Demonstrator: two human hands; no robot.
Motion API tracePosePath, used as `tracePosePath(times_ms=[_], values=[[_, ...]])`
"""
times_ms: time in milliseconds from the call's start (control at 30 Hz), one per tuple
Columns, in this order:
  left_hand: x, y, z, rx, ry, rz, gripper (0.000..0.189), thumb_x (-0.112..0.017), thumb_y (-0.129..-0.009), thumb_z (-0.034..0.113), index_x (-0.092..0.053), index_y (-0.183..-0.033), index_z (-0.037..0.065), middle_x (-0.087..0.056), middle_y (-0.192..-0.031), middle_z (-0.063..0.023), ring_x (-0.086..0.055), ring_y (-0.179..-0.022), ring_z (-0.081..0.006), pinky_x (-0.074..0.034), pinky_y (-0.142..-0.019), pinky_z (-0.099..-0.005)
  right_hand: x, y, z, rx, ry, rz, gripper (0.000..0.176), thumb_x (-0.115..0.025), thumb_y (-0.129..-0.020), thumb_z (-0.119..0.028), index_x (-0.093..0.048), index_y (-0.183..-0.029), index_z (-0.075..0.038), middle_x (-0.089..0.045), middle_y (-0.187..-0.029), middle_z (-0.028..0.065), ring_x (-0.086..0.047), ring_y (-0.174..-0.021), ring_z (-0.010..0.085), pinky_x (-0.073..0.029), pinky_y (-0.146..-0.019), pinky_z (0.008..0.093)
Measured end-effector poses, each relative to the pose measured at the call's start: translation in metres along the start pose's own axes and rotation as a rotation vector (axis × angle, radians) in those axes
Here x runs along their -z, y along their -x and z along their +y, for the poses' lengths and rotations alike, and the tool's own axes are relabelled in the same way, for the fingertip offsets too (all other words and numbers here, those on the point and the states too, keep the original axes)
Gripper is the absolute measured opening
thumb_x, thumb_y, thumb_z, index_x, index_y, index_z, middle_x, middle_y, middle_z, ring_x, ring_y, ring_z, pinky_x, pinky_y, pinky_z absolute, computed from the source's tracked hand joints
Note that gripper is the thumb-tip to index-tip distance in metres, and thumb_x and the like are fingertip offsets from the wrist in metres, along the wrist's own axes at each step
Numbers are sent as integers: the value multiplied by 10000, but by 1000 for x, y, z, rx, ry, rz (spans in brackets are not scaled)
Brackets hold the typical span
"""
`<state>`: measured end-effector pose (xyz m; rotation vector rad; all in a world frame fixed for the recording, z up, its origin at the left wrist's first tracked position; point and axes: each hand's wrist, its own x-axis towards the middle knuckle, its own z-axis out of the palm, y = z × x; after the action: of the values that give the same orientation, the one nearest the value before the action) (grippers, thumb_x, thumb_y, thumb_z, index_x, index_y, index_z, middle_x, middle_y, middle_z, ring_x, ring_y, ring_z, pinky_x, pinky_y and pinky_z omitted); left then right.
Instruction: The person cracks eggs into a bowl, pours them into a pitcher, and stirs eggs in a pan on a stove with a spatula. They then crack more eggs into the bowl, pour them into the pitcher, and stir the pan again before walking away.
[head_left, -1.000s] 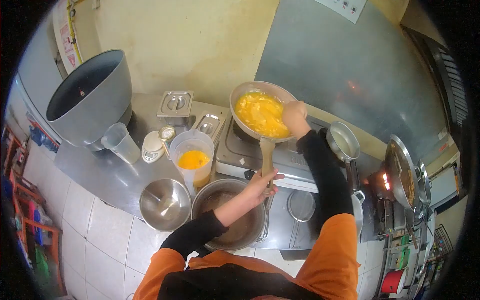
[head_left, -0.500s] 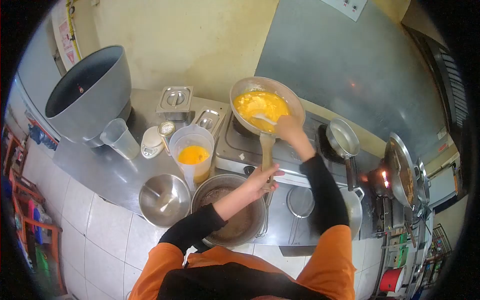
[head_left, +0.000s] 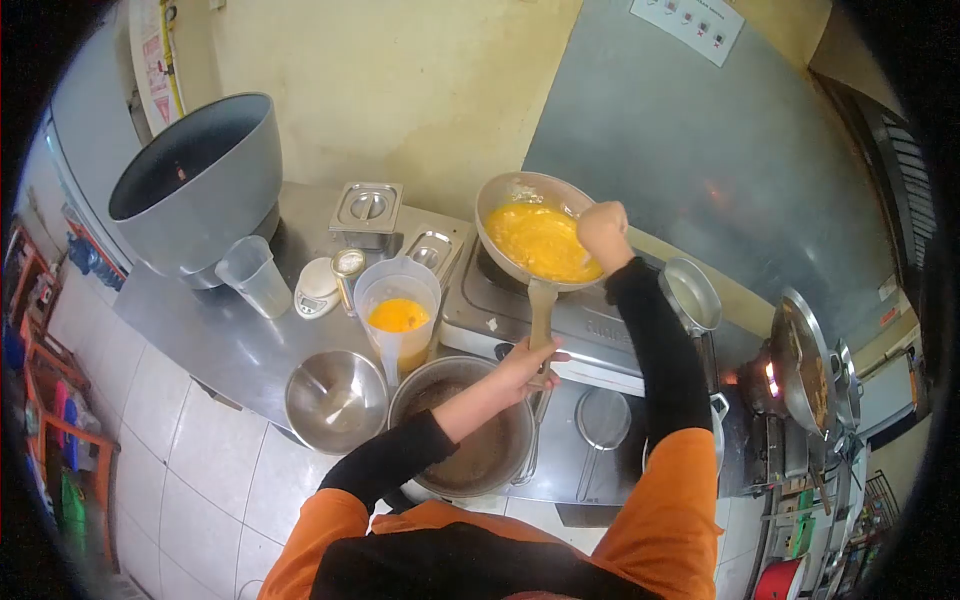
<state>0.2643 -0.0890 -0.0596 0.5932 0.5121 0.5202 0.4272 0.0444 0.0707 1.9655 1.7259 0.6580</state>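
A deep frying pan [head_left: 497,195] tilts over the gas stove [head_left: 590,335], with yellow egg mixture [head_left: 530,238] in it. My left hand [head_left: 525,368] is wrapped round the end of the pan's handle [head_left: 541,315]. At the pan's right rim, my right hand [head_left: 604,232] is closed on a white spatula [head_left: 585,262], mostly hidden by the fist; its lower end reaches the egg. Left of the stove stands a clear measuring jug [head_left: 398,285] holding beaten egg [head_left: 397,315]. Below my left forearm is a large pot [head_left: 410,400].
Around the counter are a steel bowl [head_left: 336,400], an empty-looking plastic jug [head_left: 252,275], a small scale [head_left: 318,285], a lidded steel container [head_left: 366,208] and a big grey tub [head_left: 200,190]. Rightward lie a strainer [head_left: 603,418], a saucepan [head_left: 692,292] and a wok near a flame [head_left: 771,378].
My right hand has moved from over the pan's near side to its right rim, taking the spatula along. The egg is spread more evenly. My left hand still grips the handle.
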Motion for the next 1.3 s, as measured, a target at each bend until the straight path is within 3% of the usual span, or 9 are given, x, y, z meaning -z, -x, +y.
tracePosePath(times_ms=[200, 333, 567, 767, 833, 1000, 1100, 1200, 1300], values=[[-4, 5, 8, 15, -140, 0, 458, -581, -870, 359, -338, -1144, 84, -554, -1006, -134, -543, -553, -148, -448, -434, -239, 31, 23, 65, 101, -436, -495, 162, -610, -699, -233, -670, -690, -83, -619, -644, 11, -564, -546, 153, -450, -465, 306], [-6, 9, 13, 32, -173, 0, 459, -565, -875, 381, -339, -1142, 83, -550, -998, -135, -543, -555, -145, -454, -438, -238, 16, 22, 50, 150, -723, -662, 208, -609, -684, -280, -663, -681, -79, -594, -612, 24, -515, -516, 153, -421, -439, 326], [0, 5, 7, 19, -131, -3, 438, -568, -871, 390, -345, -1097, 88, -548, -988, -135, -544, -541, -146, -451, -420, -229, -32, -11, -27, -3, -1085, -446, 241, -530, -794, -230, -658, -789, -25, -668, -744, 128, -602, -566, 215, -483, -533, 353], [-1, 4, 4, -16, -62, 57, 461, -583, -861, 390, -337, -1106, 86, -544, -955, -140, -528, -510, -152, -437, -393, -231, -29, -17, -35, -21, -514, 193, 219, -515, -755, -162, -683, -837, -48, -661, -830, 170, -650, -761, 304, -496, -628, 412], [-2, 6, 6, -23, -43, 55, 465, -585, -861, 387, -336, -1111, 85, -544, -953, -139, -525, -503, -152, -434, -387, -233, 0, -11, -7, -42, -384, 235, 205, -544, -741, -191, -694, -814, -71, -667, -823, 152, -655, -772, 288, -500, -637, 419], [-5, 6, 7, -25, -48, 54, 452, -578, -865, 387, -340, -1119, 98, -557, -952, -134, -522, -501, -141, -423, -384, -229, 94, 30, 56, 35, -165, -280, 182, -548, -709, -173, -699, -765, -88, -682, -728, 51, -661, -746, 228, -509, -636, 373], [-5, 6, 6, -31, -60, 65, 430, -567, -873, 387, -344, -1120, 114, -572, -956, -130, -518, -499, -129, -407, -386, -221, 95, 47, 65, 35, -142, -464, 196, -520, -759, -153, -689, -847, -110, -674, -695, 26, -664, -675, 145, -489, -640, 306], [-6, 6, 7, -23, -66, 68, 431, -563, -875, 387, -343, -1121, 110, -569, -954, -128, -518, -498, -130, -407, -387, -224, 33, 43, 67, -33, -287, -402, 164, -564, -691, -160, -690, -716, -59, -678, -723, 70, -658, -750, 244, -503, -626, 372], [-8, 10, 7, -29, -50, 81, 433, -560, -877, 386, -341, -1123, 105, -566, -950, -124, -520, -500, -131, -408, -390, -223, -6, 49, 61, -59, -436, -311, 191, -561, -708, -166, -686, -764, -33, -669, -768, 137, -652, -773, 290, -503, -665, 396]])
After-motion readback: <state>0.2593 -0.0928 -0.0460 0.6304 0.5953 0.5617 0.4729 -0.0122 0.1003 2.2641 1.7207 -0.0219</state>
